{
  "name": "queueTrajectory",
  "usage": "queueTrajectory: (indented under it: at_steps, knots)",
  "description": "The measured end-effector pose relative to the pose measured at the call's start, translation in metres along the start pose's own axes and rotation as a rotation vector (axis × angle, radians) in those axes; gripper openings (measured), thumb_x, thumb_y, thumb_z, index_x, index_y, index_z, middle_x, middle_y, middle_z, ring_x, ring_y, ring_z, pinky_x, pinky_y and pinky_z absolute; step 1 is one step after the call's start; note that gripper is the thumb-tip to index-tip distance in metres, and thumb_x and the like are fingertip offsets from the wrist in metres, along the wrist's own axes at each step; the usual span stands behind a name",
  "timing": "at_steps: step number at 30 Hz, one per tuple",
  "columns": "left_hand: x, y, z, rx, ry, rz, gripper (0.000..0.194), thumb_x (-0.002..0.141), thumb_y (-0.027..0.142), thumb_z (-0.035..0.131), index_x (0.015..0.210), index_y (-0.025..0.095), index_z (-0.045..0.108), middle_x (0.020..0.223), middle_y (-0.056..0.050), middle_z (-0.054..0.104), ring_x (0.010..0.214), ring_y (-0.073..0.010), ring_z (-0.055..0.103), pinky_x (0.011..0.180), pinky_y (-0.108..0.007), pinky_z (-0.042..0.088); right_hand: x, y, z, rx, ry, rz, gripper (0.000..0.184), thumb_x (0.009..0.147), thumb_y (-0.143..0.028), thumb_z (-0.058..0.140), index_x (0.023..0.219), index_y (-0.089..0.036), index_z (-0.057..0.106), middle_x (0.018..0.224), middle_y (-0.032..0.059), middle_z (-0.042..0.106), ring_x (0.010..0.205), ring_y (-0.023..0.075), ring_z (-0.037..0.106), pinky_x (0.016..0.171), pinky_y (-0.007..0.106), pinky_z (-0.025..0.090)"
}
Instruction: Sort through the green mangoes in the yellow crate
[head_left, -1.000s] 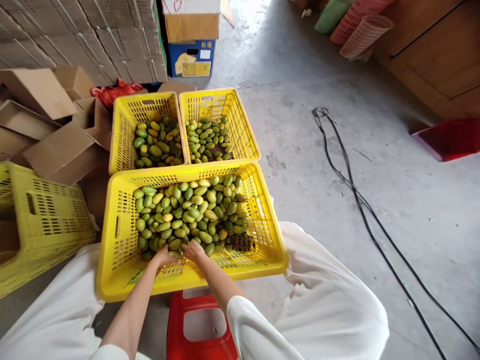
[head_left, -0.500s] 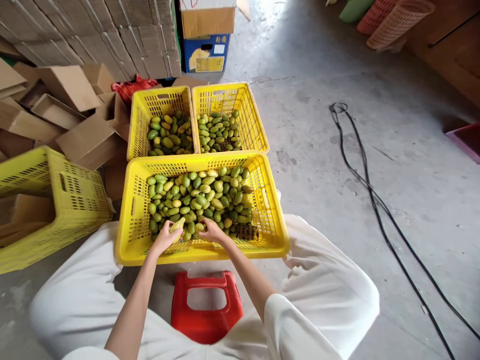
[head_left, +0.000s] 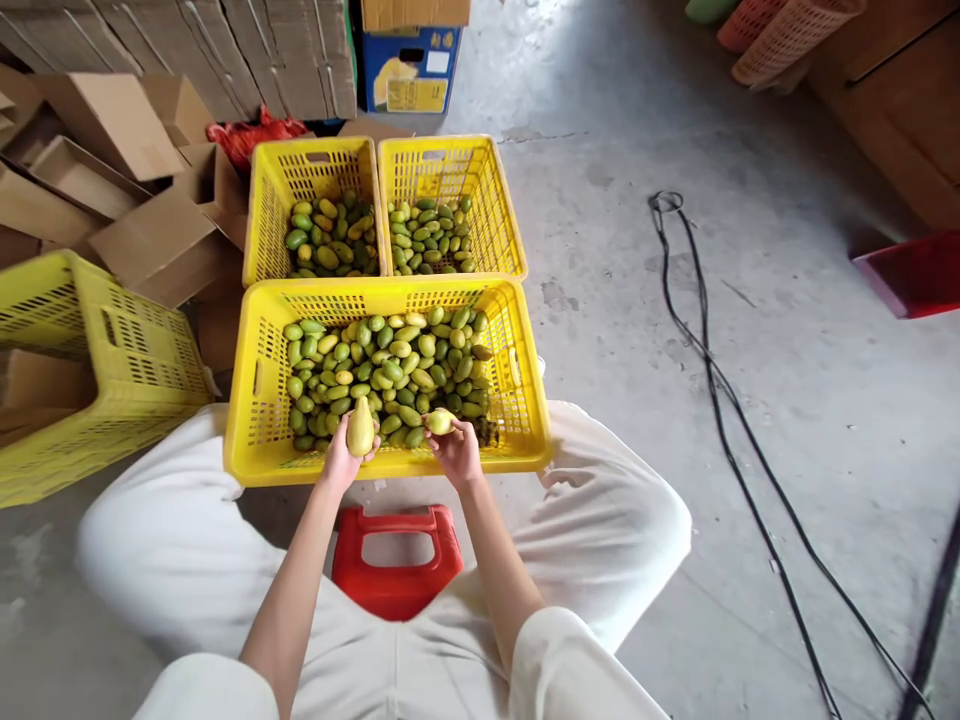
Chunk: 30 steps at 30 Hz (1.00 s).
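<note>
My left hand (head_left: 343, 464) is wrapped round a pale yellow-green, pear-shaped fruit (head_left: 361, 430), its narrow end pointing away from me. A smaller, oval yellow-green fruit (head_left: 439, 421) sits in the fingers of my right hand (head_left: 460, 456). Both hands are over the near side of a wide yellow crate (head_left: 390, 466). Inside lies a heap of oval green and yellow fruits (head_left: 390, 370), whose exact kind I cannot tell. Something dark and partly hidden lies at the crate's near right, behind my right hand.
Two smaller yellow crates, left (head_left: 259, 215) and right (head_left: 502, 215), hold similar fruits behind the wide one. A yellow-green crate (head_left: 142, 360) and cardboard boxes (head_left: 157, 250) lie left. A red stool (head_left: 397, 590) stands between my legs; a black cable (head_left: 705, 340) lies right.
Both hands have risen from the heap, my right hand now lifting a small fruit. The pear-shaped fruit in my left hand has turned more upright. The view has tilted downward.
</note>
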<state>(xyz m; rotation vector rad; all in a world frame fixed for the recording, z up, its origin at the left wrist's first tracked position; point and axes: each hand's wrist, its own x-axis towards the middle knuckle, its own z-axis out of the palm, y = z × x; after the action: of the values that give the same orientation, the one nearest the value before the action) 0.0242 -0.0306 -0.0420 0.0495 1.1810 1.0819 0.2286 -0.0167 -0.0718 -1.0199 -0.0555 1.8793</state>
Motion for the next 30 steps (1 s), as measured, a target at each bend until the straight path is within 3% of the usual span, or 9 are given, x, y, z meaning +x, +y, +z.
queueTrajectory:
  at_steps: [3, 6, 9, 12, 16, 22, 26, 30]
  knots:
    - [-0.001, -0.007, 0.0, 0.031, -0.019, 0.083, 0.033, 0.08, 0.044, 0.07, 0.099, 0.021, 0.058, 0.084, -0.002, 0.066, 0.059, -0.0128, 0.061, 0.041, -0.019, 0.034, -0.001, 0.002, 0.003, 0.038, 0.029, -0.045, 0.02, 0.081, -0.039, 0.05, 0.088, -0.022, 0.059, 0.083, 0.0039, 0.068, 0.055, 0.0135, 0.052, 0.047, 0.024, 0.044]
    - [0.002, -0.012, -0.006, 0.063, -0.032, 0.16, 0.031, 0.073, 0.029, 0.077, 0.093, 0.023, 0.055, 0.09, -0.002, 0.068, 0.071, -0.0156, 0.066, 0.047, -0.02, 0.04, 0.001, 0.001, 0.008, -0.032, 0.05, -0.059, 0.028, 0.085, -0.048, 0.045, 0.08, -0.022, 0.055, 0.076, 0.0033, 0.063, 0.053, 0.0128, 0.047, 0.048, 0.024, 0.044]
    - [0.008, -0.013, -0.013, -0.003, 0.003, 0.144, 0.024, 0.076, 0.022, 0.074, 0.093, 0.023, 0.056, 0.096, -0.003, 0.069, 0.085, -0.0183, 0.07, 0.063, -0.025, 0.051, 0.003, 0.002, 0.011, -0.078, 0.017, -0.068, 0.025, 0.081, -0.046, 0.05, 0.09, -0.023, 0.057, 0.083, 0.0034, 0.065, 0.063, 0.0149, 0.056, 0.054, 0.025, 0.047]
    - [0.014, -0.012, -0.02, -0.124, 0.07, 0.102, 0.018, 0.083, 0.028, 0.07, 0.098, 0.024, 0.061, 0.096, -0.002, 0.069, 0.087, -0.0165, 0.069, 0.074, -0.028, 0.055, 0.003, 0.004, 0.012, -0.11, -0.004, -0.115, 0.029, 0.078, -0.041, 0.053, 0.102, -0.024, 0.057, 0.092, 0.0028, 0.066, 0.072, 0.0163, 0.061, 0.056, 0.025, 0.048]
    - [0.015, -0.01, -0.024, -0.226, 0.041, 0.078, 0.028, 0.09, 0.043, 0.063, 0.106, 0.02, 0.066, 0.084, -0.003, 0.066, 0.077, -0.0134, 0.064, 0.064, -0.022, 0.053, 0.006, 0.009, 0.011, -0.035, 0.062, -0.176, 0.032, 0.08, -0.043, 0.057, 0.106, -0.025, 0.057, 0.082, -0.002, 0.062, 0.06, 0.0115, 0.054, 0.052, 0.023, 0.045]
    - [0.013, -0.014, -0.018, -0.059, 0.082, 0.101, 0.043, 0.094, 0.056, 0.05, 0.112, 0.02, 0.066, 0.084, -0.007, 0.069, 0.073, -0.0179, 0.067, 0.052, -0.024, 0.047, 0.011, 0.022, 0.011, -0.045, 0.228, -0.391, 0.042, 0.075, -0.05, 0.075, 0.091, -0.025, 0.046, 0.074, -0.0065, 0.061, 0.05, 0.0064, 0.047, 0.047, 0.019, 0.038]
    - [0.011, -0.014, -0.017, -0.034, 0.089, 0.111, 0.046, 0.091, 0.064, 0.051, 0.1, 0.021, 0.066, 0.09, -0.007, 0.071, 0.074, -0.0176, 0.069, 0.045, -0.021, 0.042, 0.008, 0.021, 0.012, -0.09, 0.162, -0.334, 0.044, 0.075, -0.055, 0.075, 0.087, -0.023, 0.047, 0.087, -0.0014, 0.069, 0.052, 0.0064, 0.048, 0.047, 0.021, 0.04]
    - [0.006, -0.011, -0.019, -0.158, 0.038, 0.114, 0.028, 0.085, 0.047, 0.066, 0.091, 0.019, 0.064, 0.09, -0.006, 0.069, 0.067, -0.0107, 0.062, 0.043, -0.016, 0.038, 0.007, 0.015, 0.009, -0.054, 0.132, -0.279, 0.048, 0.083, -0.069, 0.057, 0.085, -0.021, 0.054, 0.086, 0.0002, 0.067, 0.051, 0.0059, 0.047, 0.043, 0.02, 0.038]
